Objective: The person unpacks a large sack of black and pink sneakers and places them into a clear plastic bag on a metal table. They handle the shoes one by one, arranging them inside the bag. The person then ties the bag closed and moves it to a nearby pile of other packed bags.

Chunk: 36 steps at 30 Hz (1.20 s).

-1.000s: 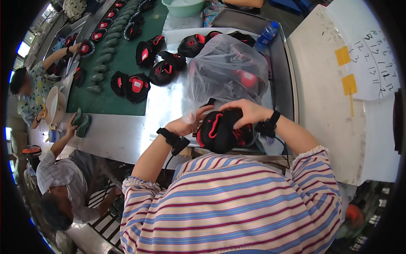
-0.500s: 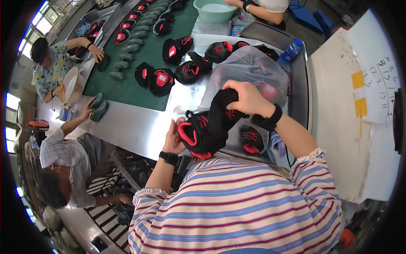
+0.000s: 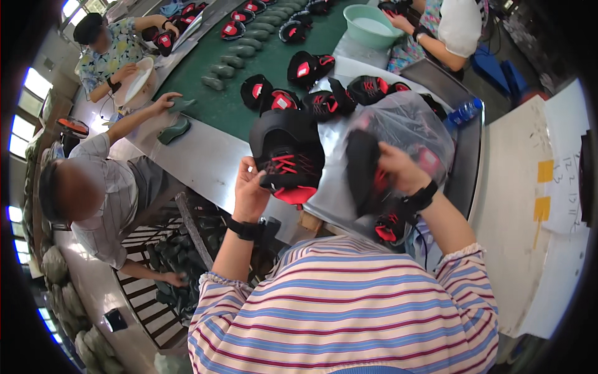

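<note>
My left hand (image 3: 250, 194) grips a black shoe upper (image 3: 288, 143) with red lacing and a red lining at its lower edge, raised above the metal table. To its right, my right hand (image 3: 402, 171) is closed on a second black shoe upper (image 3: 362, 167), smeared by motion. The two uppers are apart. Just below my right hand lies another black and red shoe upper (image 3: 389, 225), partly hidden. Beyond my hands stand several more, among them one black upper (image 3: 324, 105) near the clear plastic bag (image 3: 411, 121).
A blue bottle (image 3: 464, 112) lies by the table's right rim. Rows of grey-green shoe lasts (image 3: 233, 61) stand on the green surface (image 3: 199, 103). A co-worker (image 3: 103, 193) at left handles lasts; others sit at the far left and far right, by a green basin (image 3: 370, 28).
The two uppers, held together before, are now apart, one in each hand. The left one shows its laces upright. My view has swung left. The left co-worker's lasts have separated.
</note>
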Tool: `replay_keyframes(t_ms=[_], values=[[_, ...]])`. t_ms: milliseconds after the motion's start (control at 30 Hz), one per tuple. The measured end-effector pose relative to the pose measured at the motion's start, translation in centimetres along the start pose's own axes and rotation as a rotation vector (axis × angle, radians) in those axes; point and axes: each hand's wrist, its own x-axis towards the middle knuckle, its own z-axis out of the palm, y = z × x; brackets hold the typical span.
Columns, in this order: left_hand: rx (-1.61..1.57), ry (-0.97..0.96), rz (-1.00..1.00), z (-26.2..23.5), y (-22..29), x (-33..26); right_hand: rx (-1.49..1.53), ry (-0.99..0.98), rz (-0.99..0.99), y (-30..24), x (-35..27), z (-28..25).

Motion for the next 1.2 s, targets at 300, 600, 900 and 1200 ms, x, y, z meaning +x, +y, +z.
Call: replay_keyframes(t_ms=[300,600,900,1200], values=[[0.14,-0.055,-0.077,-2.0,2.6,-1.8,-1.424,-0.158,-0.835,0.3,4.0,14.0],[0.806,-0.158,-0.084,1.5,9.5,0.0,-1.651,-0.121,-0.981,0.9,7.5,14.8],[0.246,0.364,0.05,-7.5,4.2,10.9,-1.314,-0.2,-0.482,-1.2,19.8,7.6],[0.253,0.882,0.038,-18.7,2.6,20.3,-0.296,0.234,0.018,-5.2,30.2,1.3]])
